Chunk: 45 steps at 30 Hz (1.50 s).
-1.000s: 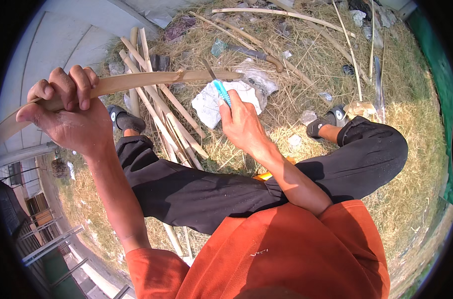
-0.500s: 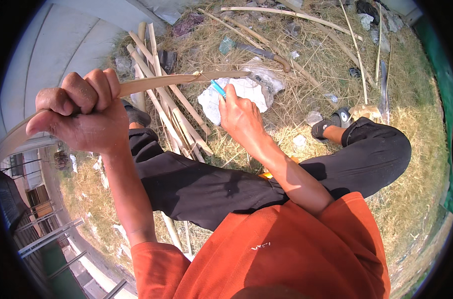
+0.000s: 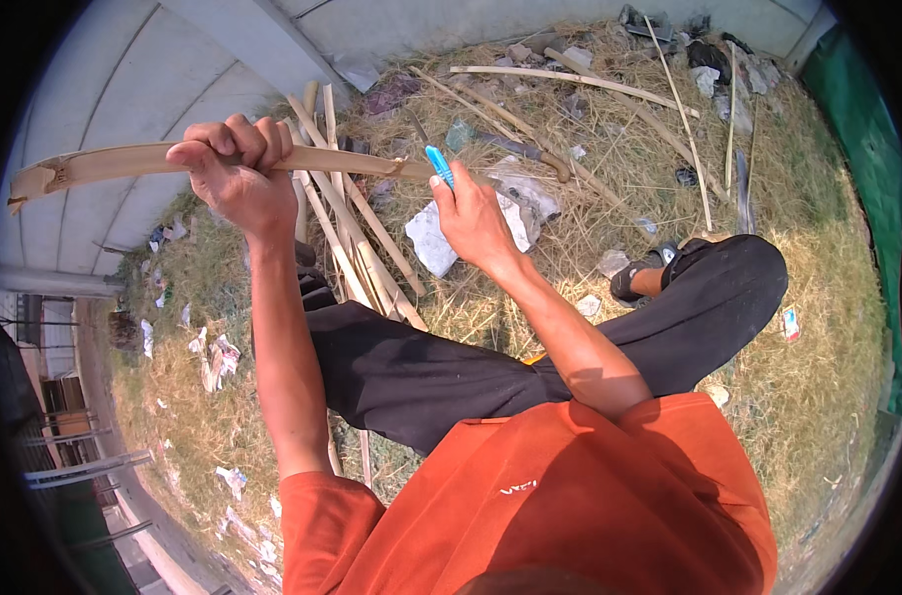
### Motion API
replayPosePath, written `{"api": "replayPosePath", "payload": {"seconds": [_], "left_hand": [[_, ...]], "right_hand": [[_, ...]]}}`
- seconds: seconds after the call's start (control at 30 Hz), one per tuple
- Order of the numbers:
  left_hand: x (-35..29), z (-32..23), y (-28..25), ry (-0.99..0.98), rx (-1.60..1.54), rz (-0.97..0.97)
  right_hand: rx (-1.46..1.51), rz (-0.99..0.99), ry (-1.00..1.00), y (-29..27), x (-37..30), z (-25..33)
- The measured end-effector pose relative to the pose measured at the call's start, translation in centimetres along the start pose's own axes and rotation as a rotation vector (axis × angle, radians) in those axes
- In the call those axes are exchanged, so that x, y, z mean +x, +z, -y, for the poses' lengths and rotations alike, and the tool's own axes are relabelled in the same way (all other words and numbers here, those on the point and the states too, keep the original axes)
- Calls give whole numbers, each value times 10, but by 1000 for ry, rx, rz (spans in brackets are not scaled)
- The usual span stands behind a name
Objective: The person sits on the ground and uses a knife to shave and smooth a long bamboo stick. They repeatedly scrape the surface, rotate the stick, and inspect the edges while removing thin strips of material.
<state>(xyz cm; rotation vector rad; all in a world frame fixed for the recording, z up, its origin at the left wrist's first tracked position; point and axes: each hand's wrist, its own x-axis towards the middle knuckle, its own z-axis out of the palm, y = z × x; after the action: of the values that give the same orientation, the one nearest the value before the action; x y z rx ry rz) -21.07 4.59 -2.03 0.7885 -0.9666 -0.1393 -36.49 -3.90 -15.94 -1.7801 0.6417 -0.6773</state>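
So the long tan bamboo strip (image 3: 173, 159) runs left to right in front of the person, with the left hand (image 3: 235, 171) fingers wrapped tight around its middle. The right hand (image 3: 476, 220) is pinching a small blue-handled knife (image 3: 439, 165) right at the strip's right end.

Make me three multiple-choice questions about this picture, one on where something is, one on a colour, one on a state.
1. Where does the pile of split sticks lie?
A. on dry grass by the legs
B. on a table
C. in a basket

2. What colour is the knife handle in the right hand?
A. red
B. blue
C. yellow

3. How does the left hand hold the strip?
A. pinched by two fingertips
B. lying on an open palm
C. gripped in a closed fist

Answers: 1 A, the sticks rest on straw-covered ground; 2 B, the handle above the fingers is bright blue; 3 C, the fingers wrap around the strip.
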Motion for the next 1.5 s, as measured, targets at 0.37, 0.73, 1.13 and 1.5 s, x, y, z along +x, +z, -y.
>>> {"api": "replayPosePath", "payload": {"seconds": [0.37, 0.73, 1.13, 1.5], "left_hand": [[-4, 5, 3, -29, -61, 87], [0, 3, -6, -44, -102, 90], [-1, 4, 17, -26, 162, -114], [-10, -2, 6, -99, 112, -114]], "right_hand": [[-257, 44, 89, 16, -14, -14], [-460, 102, 621, -12, -80, -172], [21, 123, 155, -4, -11, -5], [-280, -45, 94, 36, -30, -73]]}}
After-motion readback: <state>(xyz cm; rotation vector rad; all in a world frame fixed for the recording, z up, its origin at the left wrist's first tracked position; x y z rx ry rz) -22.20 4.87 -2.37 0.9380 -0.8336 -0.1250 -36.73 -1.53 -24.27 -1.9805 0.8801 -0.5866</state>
